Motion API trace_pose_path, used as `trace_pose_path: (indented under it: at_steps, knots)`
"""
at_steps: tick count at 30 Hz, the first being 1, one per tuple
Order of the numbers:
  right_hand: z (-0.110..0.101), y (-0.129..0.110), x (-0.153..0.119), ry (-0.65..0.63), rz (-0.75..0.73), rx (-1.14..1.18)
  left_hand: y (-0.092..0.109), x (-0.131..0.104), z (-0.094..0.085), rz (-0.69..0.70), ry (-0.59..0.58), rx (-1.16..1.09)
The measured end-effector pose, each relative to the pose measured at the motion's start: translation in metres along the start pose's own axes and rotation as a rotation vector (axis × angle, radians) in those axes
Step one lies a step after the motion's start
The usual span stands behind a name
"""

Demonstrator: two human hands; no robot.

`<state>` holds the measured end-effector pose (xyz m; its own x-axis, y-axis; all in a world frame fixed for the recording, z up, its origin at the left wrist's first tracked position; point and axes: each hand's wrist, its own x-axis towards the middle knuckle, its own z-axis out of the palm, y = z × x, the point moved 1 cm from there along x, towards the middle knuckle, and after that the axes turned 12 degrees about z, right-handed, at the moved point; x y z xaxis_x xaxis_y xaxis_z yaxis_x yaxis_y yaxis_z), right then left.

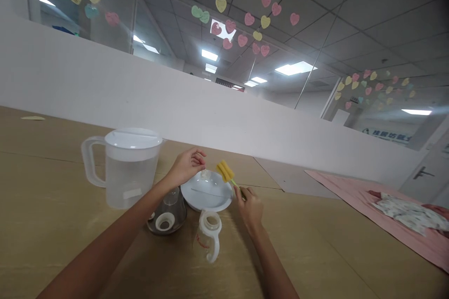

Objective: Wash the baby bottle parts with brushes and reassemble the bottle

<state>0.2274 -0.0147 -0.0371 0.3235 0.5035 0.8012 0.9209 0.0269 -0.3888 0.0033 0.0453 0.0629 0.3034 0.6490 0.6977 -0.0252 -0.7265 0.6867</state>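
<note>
Sponge brush (225,171), handle end hidden in my closed right hand (250,205), tilts near the bowl (206,202), over which my left hand (189,165) pinches an indistinct clear piece (205,174).

A sponge brush (225,171) has a yellow, ridged head and a thin green handle. It is tilted, head up and to the left, at the right rim of a white bowl (196,197). A small, see-through piece (205,174), too blurred to make out fully, hangs at the bowl's far side, apart from the brush head.
</note>
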Motion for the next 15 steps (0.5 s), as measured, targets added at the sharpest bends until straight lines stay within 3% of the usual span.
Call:
trace_pose_path:
  at_steps: [5,11,15]
  knots:
    - [-0.0024,-0.009,-0.0027,-0.028,-0.137,0.125,-0.0021,-0.0008,0.0004,0.016,-0.024,-0.059]
    - [-0.0027,-0.0059,-0.0009,0.095,-0.042,0.014,-0.0008,-0.0031,0.004,0.045,-0.04,-0.05]
    - [-0.0022,-0.0043,-0.0009,0.065,-0.139,0.054,0.0029,-0.0045,0.0062,0.066,-0.072,-0.053]
